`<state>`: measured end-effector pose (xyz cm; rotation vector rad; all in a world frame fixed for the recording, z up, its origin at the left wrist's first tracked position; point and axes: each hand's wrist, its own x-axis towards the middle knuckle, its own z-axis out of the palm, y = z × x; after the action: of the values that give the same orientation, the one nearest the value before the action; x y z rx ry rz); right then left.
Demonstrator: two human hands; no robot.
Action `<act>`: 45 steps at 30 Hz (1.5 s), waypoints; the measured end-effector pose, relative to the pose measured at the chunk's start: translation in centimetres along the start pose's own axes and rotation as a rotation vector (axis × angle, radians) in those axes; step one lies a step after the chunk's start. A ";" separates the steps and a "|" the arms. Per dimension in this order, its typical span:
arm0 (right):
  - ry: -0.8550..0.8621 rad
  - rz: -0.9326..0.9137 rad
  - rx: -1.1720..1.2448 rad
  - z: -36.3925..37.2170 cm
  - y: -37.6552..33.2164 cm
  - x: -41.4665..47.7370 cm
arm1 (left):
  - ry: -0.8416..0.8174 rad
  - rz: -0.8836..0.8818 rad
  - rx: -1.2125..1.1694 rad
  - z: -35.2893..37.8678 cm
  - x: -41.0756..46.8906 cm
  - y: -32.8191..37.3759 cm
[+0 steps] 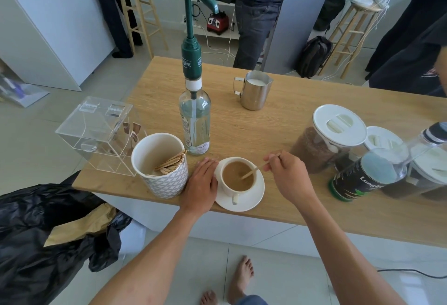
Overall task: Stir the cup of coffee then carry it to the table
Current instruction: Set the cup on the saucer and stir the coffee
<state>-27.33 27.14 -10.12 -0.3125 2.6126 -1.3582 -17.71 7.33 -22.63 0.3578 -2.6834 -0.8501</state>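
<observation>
A white cup of milky coffee stands on a white saucer near the front edge of the wooden counter, handle turned toward me. My right hand pinches a thin wooden stir stick whose lower end dips into the coffee. My left hand lies flat with straight fingers against the saucer's left rim, beside the cup.
Left of the cup a patterned white pot holds several wooden sticks, beside a clear acrylic box. Behind stand a pump-topped glass bottle and a steel milk jug. Lidded jars and a green tin crowd the right. People stand beyond the counter.
</observation>
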 end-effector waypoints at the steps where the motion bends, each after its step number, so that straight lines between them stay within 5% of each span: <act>1: 0.012 0.000 -0.001 0.0 0.0 0.0 | 0.001 -0.001 0.000 0.0 0.0 0.0; 45: 0.026 -0.037 0.026 -0.4 0.0 -0.2 | -0.018 -0.019 -0.011 -0.2 -0.1 0.3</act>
<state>-27.22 27.53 -9.85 -0.3433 2.6201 -1.4163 -17.59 7.53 -22.31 0.3753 -2.6950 -0.8777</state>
